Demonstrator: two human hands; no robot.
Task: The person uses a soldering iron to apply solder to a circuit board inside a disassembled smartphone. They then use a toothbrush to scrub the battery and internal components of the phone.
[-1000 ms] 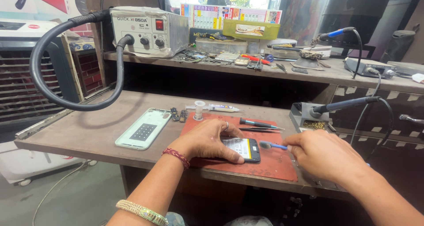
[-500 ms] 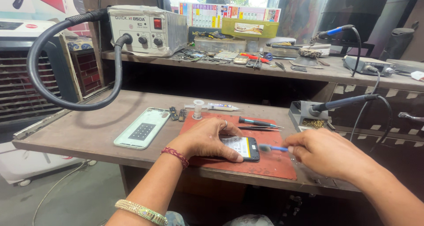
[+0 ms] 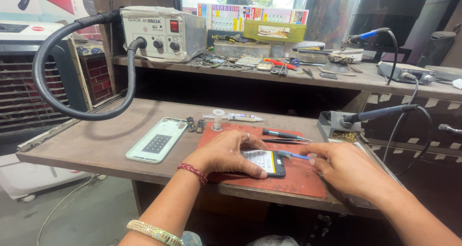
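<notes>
**benchrat:** Cluttered little repair bench (image 3: 96,145) you've got, brown wood with a shelf (image 3: 337,80) behind it full of tools and a hot-air station (image 3: 161,32) whose hose (image 3: 53,82) loops down on your left. Your phone (image 3: 267,162) lies flat on the red mat (image 3: 298,178), back off, near the front edge, which looks like it's so both hands can rest while you work.

**solderjoe:** Yeah, and your left hand (image 3: 226,152) is spread flat over it, fingers pressing down on the left part, thumb along the near edge. Reads to me like a clamp so it can't slide on the mat.

**benchrat:** Your right hand (image 3: 346,166) is closed around a thin blue-handled tool (image 3: 293,154), pinched low like a pen, tip right at the phone's right end. I can't tell if the tip actually touches or what kind of tip it is.

**solderjoe:** Spare bits are parked sensibly. Screwdriver (image 3: 284,134) and tweezers (image 3: 284,141) lie side by side at the mat's far edge, just beyond your fingers. A glue tube (image 3: 240,116) and a small white spool (image 3: 218,119) sit behind them, two tiny parts (image 3: 196,125) beside those.

**benchrat:** The pale green back cover (image 3: 156,140) lies off the mat to the left, well apart from the phone, inside face up. The soldering iron (image 3: 380,113) rests in its stand (image 3: 334,126) on your right, tip pointing away from your wrist.
</notes>
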